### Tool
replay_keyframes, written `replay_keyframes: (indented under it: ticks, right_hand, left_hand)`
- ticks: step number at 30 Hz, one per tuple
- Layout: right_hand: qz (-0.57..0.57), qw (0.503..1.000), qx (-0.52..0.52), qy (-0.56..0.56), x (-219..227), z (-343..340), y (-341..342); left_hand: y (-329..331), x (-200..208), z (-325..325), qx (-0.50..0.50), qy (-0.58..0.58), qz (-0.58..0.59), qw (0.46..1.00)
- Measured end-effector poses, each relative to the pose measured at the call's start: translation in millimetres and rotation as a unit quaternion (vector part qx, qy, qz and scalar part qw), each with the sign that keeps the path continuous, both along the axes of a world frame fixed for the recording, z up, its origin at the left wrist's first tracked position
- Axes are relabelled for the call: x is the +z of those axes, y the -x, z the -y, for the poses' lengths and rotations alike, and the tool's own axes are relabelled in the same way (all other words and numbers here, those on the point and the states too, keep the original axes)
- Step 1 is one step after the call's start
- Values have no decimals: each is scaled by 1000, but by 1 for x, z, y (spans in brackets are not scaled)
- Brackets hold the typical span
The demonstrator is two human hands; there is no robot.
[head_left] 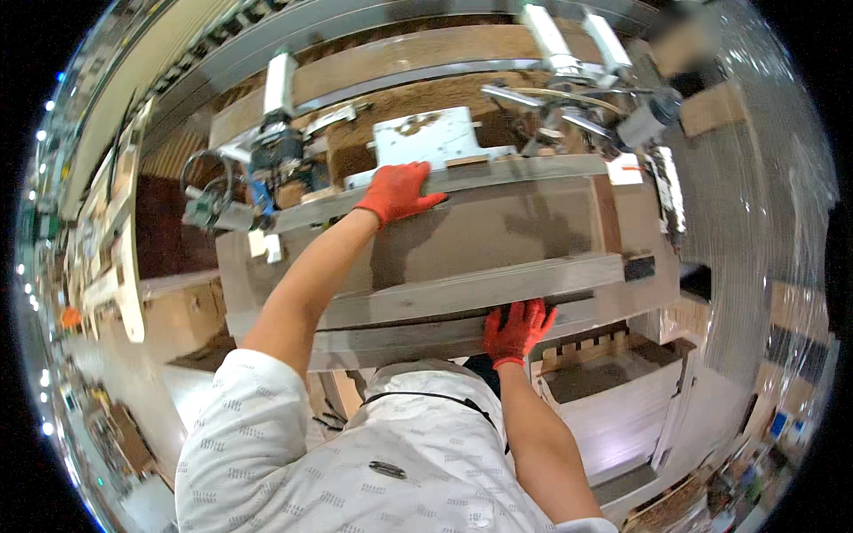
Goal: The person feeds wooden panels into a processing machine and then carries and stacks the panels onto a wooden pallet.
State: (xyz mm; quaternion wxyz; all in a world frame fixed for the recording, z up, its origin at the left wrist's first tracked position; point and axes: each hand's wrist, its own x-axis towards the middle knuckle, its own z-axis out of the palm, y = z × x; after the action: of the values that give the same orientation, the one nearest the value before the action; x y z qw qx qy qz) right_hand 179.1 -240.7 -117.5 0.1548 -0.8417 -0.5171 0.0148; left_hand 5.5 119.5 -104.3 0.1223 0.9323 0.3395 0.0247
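My left hand (400, 193), in a red glove, lies on the far grey bar (524, 169) of a woodworking machine, fingers stretched forward and thumb out to the side. My right hand (518, 331), gloved the same, rests palm down on the near grey bar (409, 339). Its fingers are apart and reach toward a second long grey bar (471, 289). Between the hands lies a wide, flat grey-brown surface (498, 218). Just beyond my left hand is a pale metal plate (426, 135) with brown dust on it.
Machine heads with hoses stand at the far left (277, 151) and far right (644, 120). Brown dust (506, 124) lies around the plate. Light wooden parts (129, 284) are at the left. Plastic-wrapped material (782, 178) stands to the right, with a blurred person (682, 40) at the far right.
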Motion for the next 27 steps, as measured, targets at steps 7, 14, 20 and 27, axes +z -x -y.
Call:
replay_keyframes:
  ticks: [7,14,20,27]
  right_hand:
    - [37,998,18,-48,-5,3,1]
    - [-166,966,84,-179,16,14,-16]
    - [-580,701,285,-302,223,16,46]
    - [-524,530,520,-417,323,-7,166]
  left_hand:
    - [5,5,8,21,3,24,999]
    - [0,-5,5,15,15,17,1000]
    - [14,-28,-2,37,-50,-26,998]
    - [-5,-26,-7,36,-62,-92,993]
